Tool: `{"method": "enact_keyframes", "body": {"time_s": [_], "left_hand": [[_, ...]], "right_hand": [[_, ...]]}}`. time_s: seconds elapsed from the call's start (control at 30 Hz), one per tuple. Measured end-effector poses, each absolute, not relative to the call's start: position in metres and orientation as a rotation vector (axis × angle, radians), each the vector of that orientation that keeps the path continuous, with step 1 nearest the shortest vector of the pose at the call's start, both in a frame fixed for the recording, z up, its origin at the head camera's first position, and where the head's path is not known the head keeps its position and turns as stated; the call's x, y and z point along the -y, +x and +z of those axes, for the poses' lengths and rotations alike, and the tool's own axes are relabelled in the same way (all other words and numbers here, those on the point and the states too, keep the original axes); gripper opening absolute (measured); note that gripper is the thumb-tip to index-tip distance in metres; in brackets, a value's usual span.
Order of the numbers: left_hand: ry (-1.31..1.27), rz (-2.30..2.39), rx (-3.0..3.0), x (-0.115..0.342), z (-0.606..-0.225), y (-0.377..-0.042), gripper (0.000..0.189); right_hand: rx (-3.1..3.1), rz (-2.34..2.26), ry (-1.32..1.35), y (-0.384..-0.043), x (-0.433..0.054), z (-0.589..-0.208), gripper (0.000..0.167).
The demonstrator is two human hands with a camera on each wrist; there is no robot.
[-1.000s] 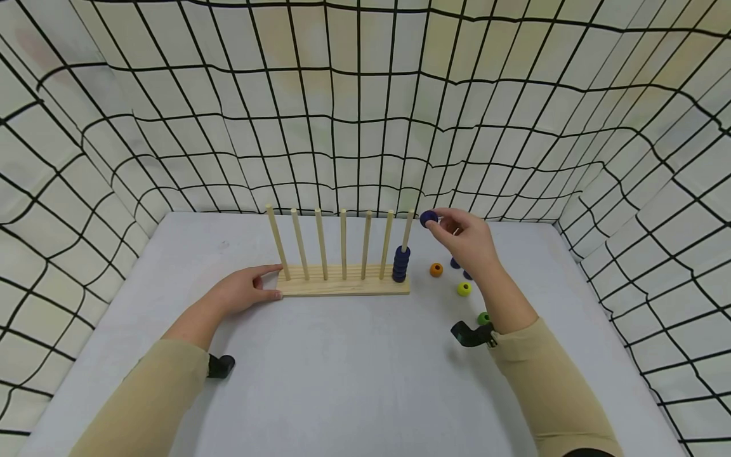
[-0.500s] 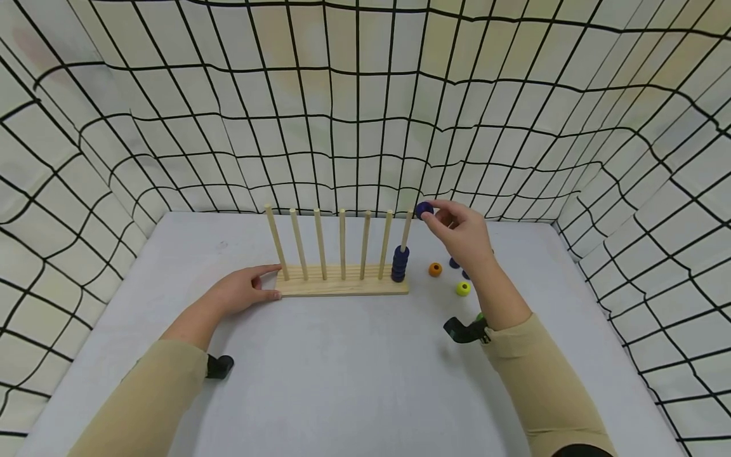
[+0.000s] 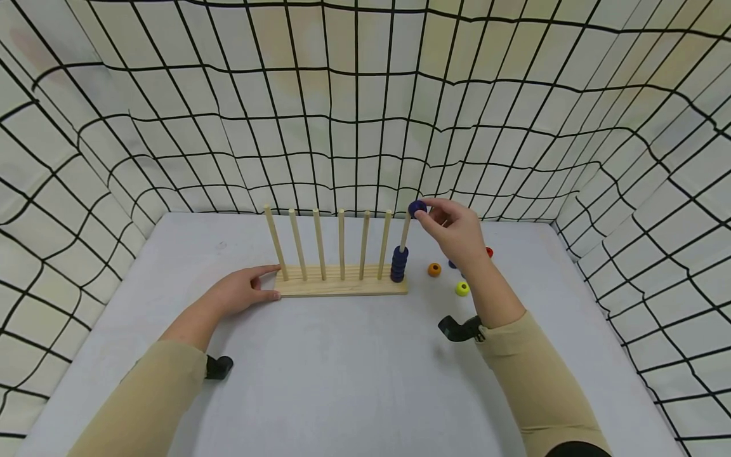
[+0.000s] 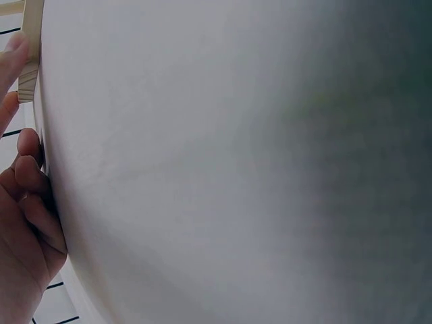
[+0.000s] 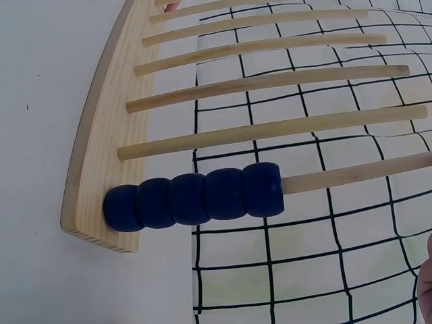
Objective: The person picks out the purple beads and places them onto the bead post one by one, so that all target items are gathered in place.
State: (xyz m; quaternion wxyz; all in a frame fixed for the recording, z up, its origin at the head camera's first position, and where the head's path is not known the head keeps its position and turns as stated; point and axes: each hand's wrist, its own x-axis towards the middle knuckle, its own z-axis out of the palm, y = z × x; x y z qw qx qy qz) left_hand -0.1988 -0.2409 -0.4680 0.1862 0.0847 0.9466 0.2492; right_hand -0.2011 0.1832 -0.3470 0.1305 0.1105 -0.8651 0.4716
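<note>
Rack [image 3: 342,289] on counter [image 3: 320,374]; L hand [image 3: 240,292] pinches its left end; R hand [image 3: 459,233] pinches blue bead [image 3: 416,209] nr tip of r/h peg [image 3: 405,234], contact unclear; 5 blue beads [image 5: 192,199] stacked lower on it.

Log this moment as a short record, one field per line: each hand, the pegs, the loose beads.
Left hand: holds the left end of the wooden base
Right hand: pinches a dark blue bead at the top of the rightmost peg; threaded or not, unclear
Rightmost peg load: five stacked beads, dark blue
Six other pegs: bare
Loose on table: orange bead, yellow bead; partly hidden, red bead
</note>
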Motion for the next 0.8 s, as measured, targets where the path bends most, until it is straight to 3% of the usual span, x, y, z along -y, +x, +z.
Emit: {"method": "enact_keyframes", "body": {"time_s": [0.8], "left_hand": [[0.243,0.702,-2.672,0.2422,-0.4698,-0.1990,0.083]], "right_hand": [[2.512,1.408,0.356,-0.2061,-0.1745,-0.3539,0.033]]}}
